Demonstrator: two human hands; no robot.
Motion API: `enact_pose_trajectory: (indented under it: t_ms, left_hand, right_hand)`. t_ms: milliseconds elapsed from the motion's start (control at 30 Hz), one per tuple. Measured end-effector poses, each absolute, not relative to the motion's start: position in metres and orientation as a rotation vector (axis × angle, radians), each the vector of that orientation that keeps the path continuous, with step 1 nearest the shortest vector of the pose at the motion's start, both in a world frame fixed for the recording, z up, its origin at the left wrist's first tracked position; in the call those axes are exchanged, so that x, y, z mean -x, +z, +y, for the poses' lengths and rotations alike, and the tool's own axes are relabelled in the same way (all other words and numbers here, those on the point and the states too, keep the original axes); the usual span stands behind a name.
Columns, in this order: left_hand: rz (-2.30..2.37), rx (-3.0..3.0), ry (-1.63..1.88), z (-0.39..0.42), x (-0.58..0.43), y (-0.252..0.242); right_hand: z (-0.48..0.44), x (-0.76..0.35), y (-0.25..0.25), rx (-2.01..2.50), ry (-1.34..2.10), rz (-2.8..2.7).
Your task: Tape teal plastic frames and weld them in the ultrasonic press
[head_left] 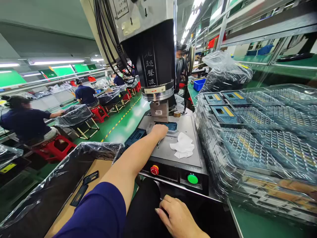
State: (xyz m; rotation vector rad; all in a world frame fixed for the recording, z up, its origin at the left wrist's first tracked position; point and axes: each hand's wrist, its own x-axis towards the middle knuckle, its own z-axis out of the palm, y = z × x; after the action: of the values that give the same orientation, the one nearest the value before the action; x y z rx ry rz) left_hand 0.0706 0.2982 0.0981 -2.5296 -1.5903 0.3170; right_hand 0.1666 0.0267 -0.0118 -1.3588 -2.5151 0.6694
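My left hand [159, 131] reaches onto the machine's metal plate, its fingertips at the left end of a dark blue plastic part [170, 126] that lies in a fixture under the metal press head [159, 111]. Its fingers are bent and drawn together; what they grip is mostly hidden. My right hand [177, 215] rests low near my lap, fingers loosely curled, thumb apart, holding nothing. A crumpled white cloth [182, 145] lies on the plate to the right. Another dark blue part [135, 137] sits at the plate's left edge.
A red button [154, 170] and a green button [192, 178] are on the machine's front. Stacked clear trays [252, 138] stand at right, some pockets holding blue parts. A plastic-lined bin [99, 147] with dark parts is at lower left. Several people sit farther left.
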Motion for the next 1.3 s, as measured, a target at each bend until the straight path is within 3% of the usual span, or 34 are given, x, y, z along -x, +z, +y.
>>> enact_pose_trajectory:
  t_ms: [400, 1067, 1300]
  left_hand:
    - [-1.274, 2.553, 0.075, 0.281, -0.048, 0.106]
    - [-1.334, 2.537, -0.297, 0.251, -0.016, 0.106]
    - [-1.188, 2.678, -0.538, 0.165, 0.011, 0.090]
  right_hand:
    - [0.024, -0.171, -0.003, 1.348, 0.688, -2.500]
    - [0.024, -0.176, -0.013, 1.351, 0.592, -2.387]
    - [0.025, -0.178, -0.010, 1.129, 0.181, -1.872]
